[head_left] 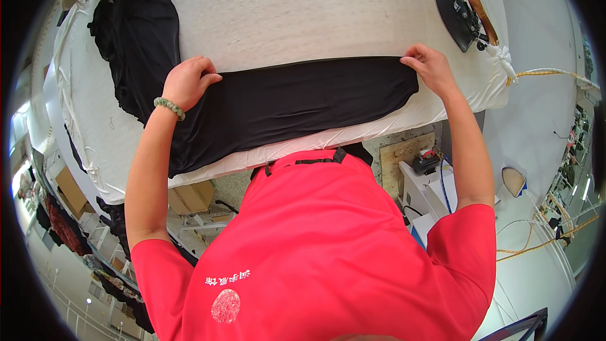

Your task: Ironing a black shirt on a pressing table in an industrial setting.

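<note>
Pinching black fabric (303, 101) by its far edge, left hand (187, 83) and right hand (431, 71) well apart, likely to keep it straight; fabric lies spread on white surface (303, 19), iron (452, 17) clear of it.

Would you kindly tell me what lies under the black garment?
The black garment lies on the white-covered ironing table, whose cloth shows past its upper and lower edges. Whatever else may be directly beneath is covered and cannot be seen.

One head-worn fisheye looks down (rim black) from close above red shirt (328, 233) and white-covered table (303, 16).
</note>
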`<state>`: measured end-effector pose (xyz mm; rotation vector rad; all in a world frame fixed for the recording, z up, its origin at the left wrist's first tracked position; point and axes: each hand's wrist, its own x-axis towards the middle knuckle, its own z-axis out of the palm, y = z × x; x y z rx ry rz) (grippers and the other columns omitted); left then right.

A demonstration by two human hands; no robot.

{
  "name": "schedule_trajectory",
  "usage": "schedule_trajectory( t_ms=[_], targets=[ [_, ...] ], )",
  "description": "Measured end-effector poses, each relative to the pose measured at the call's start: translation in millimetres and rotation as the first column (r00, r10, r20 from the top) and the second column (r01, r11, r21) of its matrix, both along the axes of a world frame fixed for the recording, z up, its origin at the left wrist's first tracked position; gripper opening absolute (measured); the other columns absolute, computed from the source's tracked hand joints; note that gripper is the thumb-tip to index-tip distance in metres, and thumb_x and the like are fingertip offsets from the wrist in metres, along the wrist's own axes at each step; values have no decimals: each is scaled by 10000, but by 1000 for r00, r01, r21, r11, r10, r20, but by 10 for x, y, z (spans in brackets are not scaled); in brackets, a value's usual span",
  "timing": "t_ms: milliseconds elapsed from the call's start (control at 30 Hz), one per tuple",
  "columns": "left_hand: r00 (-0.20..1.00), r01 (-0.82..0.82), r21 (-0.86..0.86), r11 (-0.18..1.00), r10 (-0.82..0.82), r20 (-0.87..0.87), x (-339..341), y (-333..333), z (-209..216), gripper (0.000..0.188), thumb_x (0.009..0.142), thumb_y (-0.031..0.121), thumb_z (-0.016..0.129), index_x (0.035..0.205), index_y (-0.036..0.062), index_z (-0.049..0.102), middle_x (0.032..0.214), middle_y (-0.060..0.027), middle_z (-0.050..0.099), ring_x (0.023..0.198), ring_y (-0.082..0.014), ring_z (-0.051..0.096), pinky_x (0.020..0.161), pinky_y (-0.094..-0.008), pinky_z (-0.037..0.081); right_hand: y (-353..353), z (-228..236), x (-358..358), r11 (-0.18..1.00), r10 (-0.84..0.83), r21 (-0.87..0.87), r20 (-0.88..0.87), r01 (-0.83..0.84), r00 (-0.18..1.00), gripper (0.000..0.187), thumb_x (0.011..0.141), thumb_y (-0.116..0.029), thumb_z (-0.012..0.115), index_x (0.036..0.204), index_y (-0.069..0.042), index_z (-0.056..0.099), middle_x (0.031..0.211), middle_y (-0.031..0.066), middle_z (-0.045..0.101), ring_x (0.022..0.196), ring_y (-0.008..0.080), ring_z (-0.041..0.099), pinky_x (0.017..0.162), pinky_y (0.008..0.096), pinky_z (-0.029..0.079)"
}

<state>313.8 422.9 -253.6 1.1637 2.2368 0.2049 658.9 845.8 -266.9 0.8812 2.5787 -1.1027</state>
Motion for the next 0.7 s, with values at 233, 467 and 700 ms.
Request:
schedule_trajectory(
  t_ms=[233,467,700],
  targets=[
    [994,-80,51,995,84,-71,31,38,-70,195,918,233,729,908,47,671,909,-120,668,862,-338,659,755,-422,515,201,-38,-157,991,101,76,111,-109,989,218,977,-238,707,986,-21,691,821,101,693,760,198,650,720,347,511],
    [980,-178,35,983,181,-85,38,79,-144,208,922,245,724,904,48,662,914,-121,669,866,-342,658,747,-428,511,305,-27,-275,960,203,154,191,-234,960,278,992,-306,662,955,-32,680,870,172,708,838,374,673,749,444,515],
    [971,-227,13,974,227,-78,21,113,-153,206,917,227,728,908,37,651,902,-130,660,849,-333,649,747,-421,507,202,103,-317,951,236,154,192,-267,953,240,992,-264,686,974,-24,677,822,129,695,762,269,661,707,383,511]
  ],
)
